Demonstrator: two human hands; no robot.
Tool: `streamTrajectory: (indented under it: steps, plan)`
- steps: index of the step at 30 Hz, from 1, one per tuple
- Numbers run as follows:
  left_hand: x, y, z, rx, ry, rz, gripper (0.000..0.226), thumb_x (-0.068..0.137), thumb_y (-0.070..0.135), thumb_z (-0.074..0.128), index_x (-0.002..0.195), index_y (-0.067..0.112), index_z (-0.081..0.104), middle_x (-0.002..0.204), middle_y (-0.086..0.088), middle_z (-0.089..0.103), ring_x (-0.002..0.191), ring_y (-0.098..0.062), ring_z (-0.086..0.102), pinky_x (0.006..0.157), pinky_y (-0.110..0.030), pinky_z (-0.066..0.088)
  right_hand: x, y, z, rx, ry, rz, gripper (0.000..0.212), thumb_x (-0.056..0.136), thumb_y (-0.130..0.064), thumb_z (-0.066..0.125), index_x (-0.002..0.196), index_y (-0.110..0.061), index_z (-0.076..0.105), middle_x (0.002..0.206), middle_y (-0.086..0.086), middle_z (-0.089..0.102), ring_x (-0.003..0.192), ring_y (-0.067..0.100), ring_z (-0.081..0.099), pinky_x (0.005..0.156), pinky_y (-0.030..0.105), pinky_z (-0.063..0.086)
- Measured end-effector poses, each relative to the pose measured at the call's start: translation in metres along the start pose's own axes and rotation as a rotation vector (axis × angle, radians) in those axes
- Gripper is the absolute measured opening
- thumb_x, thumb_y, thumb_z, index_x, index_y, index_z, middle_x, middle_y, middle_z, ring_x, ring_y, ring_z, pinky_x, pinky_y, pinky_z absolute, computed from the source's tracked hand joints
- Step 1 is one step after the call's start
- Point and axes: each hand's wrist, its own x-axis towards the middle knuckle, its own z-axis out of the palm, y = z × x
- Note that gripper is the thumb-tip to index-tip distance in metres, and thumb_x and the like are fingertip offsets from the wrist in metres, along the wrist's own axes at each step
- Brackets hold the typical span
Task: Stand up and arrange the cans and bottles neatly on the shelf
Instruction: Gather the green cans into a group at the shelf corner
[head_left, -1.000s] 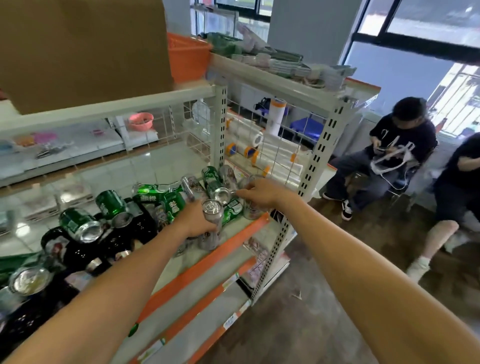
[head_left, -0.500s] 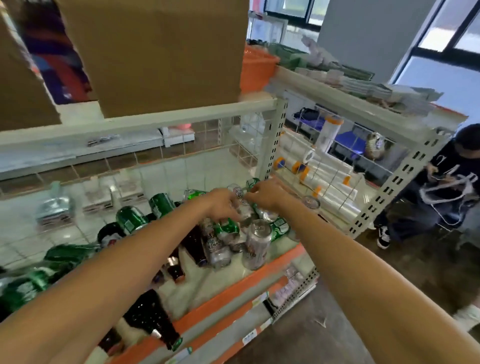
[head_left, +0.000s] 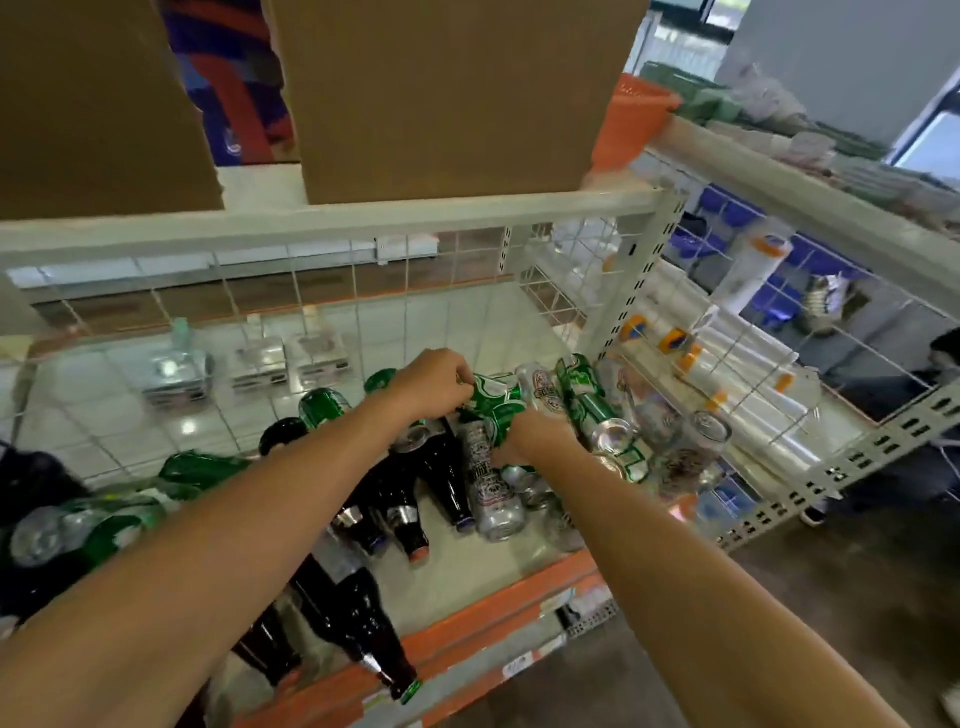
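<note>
Green and silver cans and dark glass bottles lie jumbled on the white shelf (head_left: 467, 587). My left hand (head_left: 435, 379) grips the far end of a green can (head_left: 494, 396) in the pile. My right hand (head_left: 537, 439) curls round the near end of the same green can. A silver can (head_left: 493, 486) stands tilted just in front of both hands. Dark bottles (head_left: 441, 470) lie on their sides with necks toward the orange front edge. More green and silver cans (head_left: 597, 410) crowd the shelf's right corner, and green bottles (head_left: 202, 467) lie at the left.
Wire mesh (head_left: 311, 291) backs the shelf. Two cardboard boxes (head_left: 441, 93) and an orange basket (head_left: 631, 119) sit on the shelf above. Rolls of clear film (head_left: 743, 374) fill the neighbouring rack to the right. A seated person (head_left: 943, 358) is at the right edge.
My view has moved closer and to the left along the shelf. My left hand has let go of the silver can it held upright, and both hands now hold a green can deeper in the pile.
</note>
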Motion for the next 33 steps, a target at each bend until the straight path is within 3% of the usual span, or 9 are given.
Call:
streamTrajectory:
  steps: [5, 10, 13, 19, 22, 25, 29, 33]
  plan:
    - [-0.001, 0.000, 0.009, 0.074, -0.052, -0.002, 0.025, 0.090, 0.022, 0.068, 0.115, 0.017, 0.069, 0.123, -0.005, 0.065, 0.105, -0.021, 0.061, 0.087, -0.032, 0.049, -0.005, 0.006, -0.009, 0.116, 0.008, -0.026, 0.057, 0.085, -0.043, 0.070, 0.123, -0.002, 0.057, 0.117, 0.012, 0.064, 0.102, 0.029, 0.064, 0.090, 0.037, 0.054]
    - [-0.014, 0.013, 0.010, 0.157, -0.067, -0.039, 0.032, 0.090, 0.019, 0.069, 0.121, 0.015, 0.064, 0.123, -0.007, 0.063, 0.105, -0.023, 0.061, 0.080, -0.030, 0.047, -0.020, 0.018, -0.039, 0.193, 0.139, -0.083, 0.070, 0.082, -0.047, 0.070, 0.134, -0.004, 0.051, 0.131, 0.015, 0.057, 0.112, 0.032, 0.059, 0.092, 0.037, 0.050]
    - [-0.030, 0.022, 0.001, 0.190, -0.075, -0.084, 0.036, 0.088, 0.020, 0.072, 0.123, 0.015, 0.062, 0.122, -0.006, 0.063, 0.100, -0.021, 0.060, 0.077, -0.028, 0.044, -0.035, 0.024, -0.054, 0.267, 0.262, -0.123, 0.060, 0.079, -0.040, 0.076, 0.117, 0.001, 0.053, 0.114, 0.013, 0.065, 0.101, 0.029, 0.064, 0.087, 0.037, 0.055]
    - [-0.085, 0.024, -0.035, 0.252, -0.010, -0.206, 0.045, 0.082, 0.018, 0.072, 0.126, 0.014, 0.064, 0.127, -0.009, 0.062, 0.112, -0.027, 0.060, 0.088, -0.033, 0.048, -0.075, 0.011, -0.074, 0.403, 0.380, -0.296, 0.086, 0.075, -0.038, 0.080, 0.139, 0.000, 0.035, 0.110, 0.010, 0.062, 0.095, 0.026, 0.063, 0.069, 0.034, 0.050]
    - [-0.124, 0.017, -0.056, 0.252, 0.033, -0.280, 0.045, 0.084, 0.018, 0.070, 0.128, 0.013, 0.063, 0.125, -0.009, 0.063, 0.112, -0.027, 0.060, 0.092, -0.033, 0.050, -0.100, -0.014, -0.079, 0.516, 0.404, -0.429, 0.086, 0.076, -0.036, 0.079, 0.142, -0.004, 0.034, 0.114, 0.008, 0.058, 0.101, 0.027, 0.060, 0.075, 0.035, 0.050]
    - [-0.172, 0.005, -0.076, 0.275, 0.088, -0.368, 0.048, 0.087, 0.025, 0.071, 0.132, 0.014, 0.060, 0.134, -0.008, 0.058, 0.120, -0.028, 0.055, 0.097, -0.034, 0.046, -0.131, -0.048, -0.077, 0.576, 0.404, -0.590, 0.058, 0.075, -0.036, 0.080, 0.118, -0.011, 0.050, 0.111, 0.006, 0.059, 0.097, 0.025, 0.060, 0.072, 0.032, 0.046]
    - [-0.228, -0.015, -0.103, 0.279, 0.126, -0.476, 0.052, 0.085, 0.026, 0.074, 0.133, 0.014, 0.059, 0.133, -0.010, 0.059, 0.117, -0.029, 0.057, 0.096, -0.035, 0.047, -0.165, -0.097, -0.071, 0.593, 0.355, -0.680, 0.072, 0.073, -0.046, 0.079, 0.124, -0.008, 0.045, 0.113, 0.007, 0.060, 0.095, 0.025, 0.059, 0.066, 0.032, 0.046]
    - [-0.312, -0.048, -0.141, 0.273, 0.217, -0.607, 0.050, 0.084, 0.026, 0.076, 0.130, 0.014, 0.060, 0.130, -0.008, 0.060, 0.115, -0.027, 0.059, 0.095, -0.035, 0.050, -0.220, -0.169, -0.067, 0.536, 0.293, -0.850, 0.079, 0.074, -0.049, 0.080, 0.131, -0.007, 0.047, 0.125, 0.009, 0.057, 0.108, 0.028, 0.058, 0.083, 0.038, 0.050]
